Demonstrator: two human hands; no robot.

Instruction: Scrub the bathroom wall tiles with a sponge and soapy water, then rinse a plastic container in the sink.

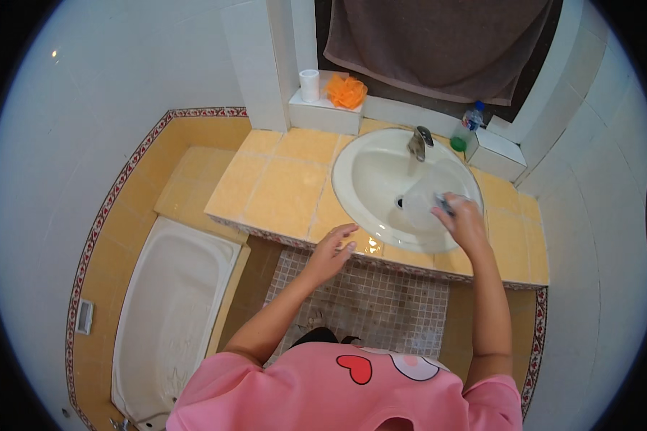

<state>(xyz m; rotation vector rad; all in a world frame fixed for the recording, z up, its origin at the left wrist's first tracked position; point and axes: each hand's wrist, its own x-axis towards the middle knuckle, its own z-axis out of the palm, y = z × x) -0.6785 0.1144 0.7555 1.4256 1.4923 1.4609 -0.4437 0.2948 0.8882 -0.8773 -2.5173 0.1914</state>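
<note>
My right hand (463, 218) is over the right side of the oval white washbasin (364, 175). Its fingers are closed around the dark grip of a see-through container (418, 204), which looks tilted over the bowl. Blur hides the container's exact shape and whether it holds water. At the counter's front edge, left of the basin, my left hand (331, 253) is empty with its fingers apart. A metal faucet (420, 143) stands at the basin's back rim, and the dark drain hole (400, 202) shows in the bowl.
Yellow tiles cover the counter (291, 183), wet near the basin's front. Behind stand a white roll (309, 86), an orange mesh sponge (346, 91) and a blue-capped plastic bottle (469, 126). A dark towel (436, 43) hangs above. A white bathtub (172, 301) lies at left.
</note>
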